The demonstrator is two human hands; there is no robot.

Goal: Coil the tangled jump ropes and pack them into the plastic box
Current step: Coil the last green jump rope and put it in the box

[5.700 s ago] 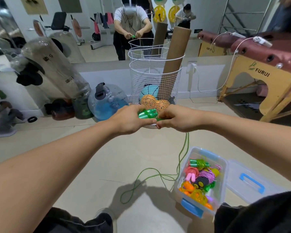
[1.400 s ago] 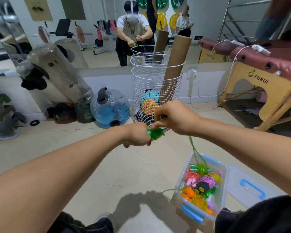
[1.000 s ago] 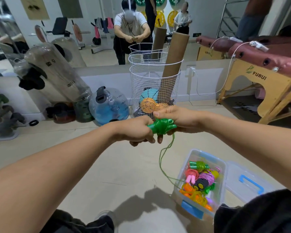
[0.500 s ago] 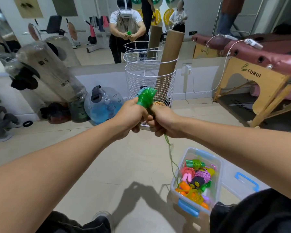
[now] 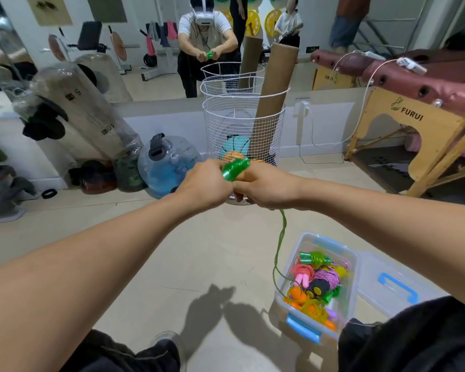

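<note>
Left hand and right hand held together at mid-frame, knuckles touching, above the floor. Both closed around a green rope, its wound bundle projecting up between the thumbs. Loose tail of the same rope hung from under the right hand, curved down and reached the near left corner of the box. Box stood on the floor, below and right of the hands, lid lying open to its right with a blue handle. Packed inside: coiled ropes in green, pink, purple, orange and yellow, with black-and-yellow handles among them. Behind the hands, a white wire basket with a cardboard tube leaning in it and balls at the bottom. Left of the basket, a blue water bag and wrapped gym gear. At right, a wooden massage table marked FURUI. Wall mirror behind showed the person's reflection.
</note>
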